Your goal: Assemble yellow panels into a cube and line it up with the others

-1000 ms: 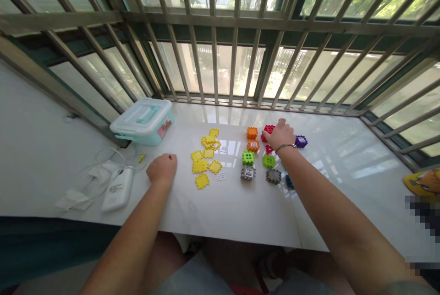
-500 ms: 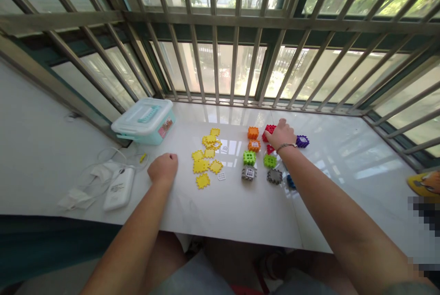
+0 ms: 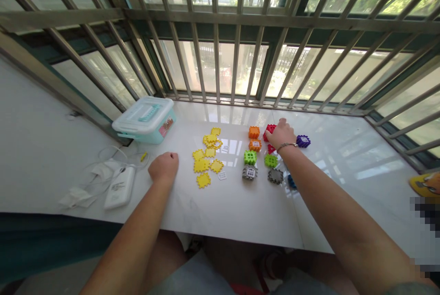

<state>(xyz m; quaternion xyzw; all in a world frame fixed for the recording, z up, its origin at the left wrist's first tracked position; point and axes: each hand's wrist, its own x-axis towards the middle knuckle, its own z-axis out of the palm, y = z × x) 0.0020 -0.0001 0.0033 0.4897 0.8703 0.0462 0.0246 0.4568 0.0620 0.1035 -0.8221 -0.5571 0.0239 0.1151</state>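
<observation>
My left hand (image 3: 164, 166) rests on the white tabletop as a loose fist, and nothing shows in it. Several flat yellow interlocking tiles (image 3: 201, 165) lie to its right. My right hand (image 3: 282, 134), with a bracelet at the wrist, closes thumb and fingers on a red block (image 3: 270, 132) at the back. A small red piece (image 3: 271, 149) sits just in front of it. Left of the red block stand two orange blocks (image 3: 254, 132), then a bright green block (image 3: 250, 157) and a grey block (image 3: 250, 172). Purple pieces (image 3: 303, 141) lie right of my right hand.
A teal box with a clear lid (image 3: 146, 121) stands back left. Nearer are a white power bank (image 3: 120, 187), a cable and crumpled tissues (image 3: 77, 198). A green tile (image 3: 271, 161), a grey tile (image 3: 275, 176) and a partly hidden blue piece (image 3: 292, 182) lie by my right forearm. Metal bars edge the table.
The view has shifted very slightly. Both hands and the pieces hold their places, my right hand still on the red block.
</observation>
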